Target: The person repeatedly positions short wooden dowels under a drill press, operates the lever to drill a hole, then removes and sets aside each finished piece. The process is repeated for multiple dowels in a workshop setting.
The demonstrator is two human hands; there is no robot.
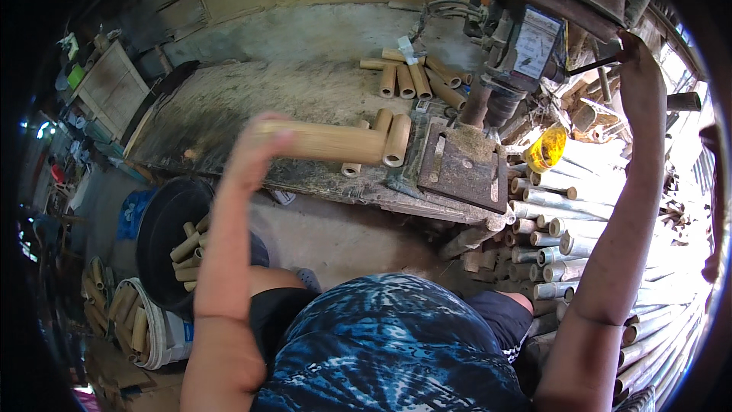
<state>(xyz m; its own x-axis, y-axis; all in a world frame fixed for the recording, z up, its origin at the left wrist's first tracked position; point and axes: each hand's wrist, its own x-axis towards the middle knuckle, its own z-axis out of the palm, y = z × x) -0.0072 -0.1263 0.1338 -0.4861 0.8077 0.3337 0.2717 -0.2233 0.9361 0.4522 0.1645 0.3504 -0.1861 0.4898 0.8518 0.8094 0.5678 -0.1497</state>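
Room first: floor (335, 240) shows between the black tub (156, 236) at left and the stacked bamboo poles (568, 210) at right, up to the front edge of the bench (252, 99). Slotted metal plate (461, 179) sits at the bench's right end, yellow container (547, 150) just past its right side. Loose cluster of cut tubes (422, 82) lies farther back. Materials: white bucket (174, 343) is packed with bamboo pieces; poles are round, greyish, hollow ends facing the bench. Bench top is worn and dusty; sawdust (470, 140) heaped on the plate below the drill press (507, 69). Bamboo tube (335, 143) is tan and straight, held roughly level over the bench's front edge, right end overlapping some short tubes (397, 137) in view; can't tell if they touch. Poses: left arm (223, 259) raised, left hand (263, 145) blurred, grip closed around the tube's left end. Right arm (643, 145) stretched well out, right hand (634, 52) at the drill press lever's (595, 66) outer end; can't tell how tight that grip is.
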